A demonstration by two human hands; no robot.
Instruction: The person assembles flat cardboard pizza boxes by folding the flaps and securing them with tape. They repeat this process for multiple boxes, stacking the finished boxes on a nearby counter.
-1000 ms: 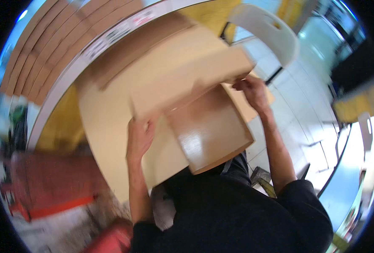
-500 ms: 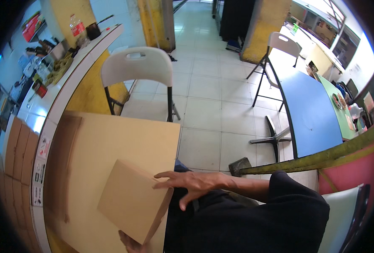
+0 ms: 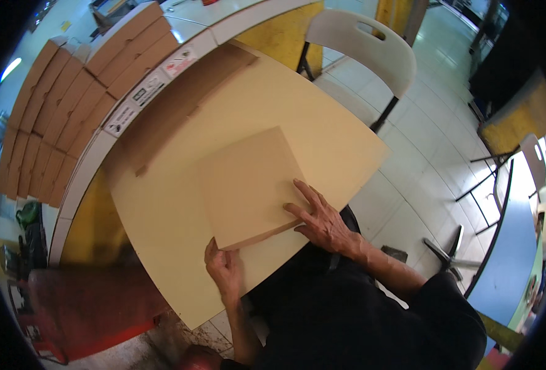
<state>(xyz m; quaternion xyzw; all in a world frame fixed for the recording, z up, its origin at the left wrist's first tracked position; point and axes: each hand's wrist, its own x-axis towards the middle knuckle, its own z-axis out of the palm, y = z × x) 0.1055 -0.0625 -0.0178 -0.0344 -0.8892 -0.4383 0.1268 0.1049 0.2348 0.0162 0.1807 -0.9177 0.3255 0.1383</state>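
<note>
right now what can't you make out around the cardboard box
All in the head view:
- Inside of the cardboard box: hidden by its upper face.
- Some fingertips of the left hand: hidden by the box's near corner.
- Part of the white chair's seat: hidden by the tabletop.
- Red object: cut off by the lower edge, kind unclear.

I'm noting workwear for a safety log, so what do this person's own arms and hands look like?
The left hand and right hand are gloveless, the fingers uncovered, no rings visible. Both forearms are bare, no watch or bracelet showing. A plain black short sleeve covers the right upper arm.
</note>
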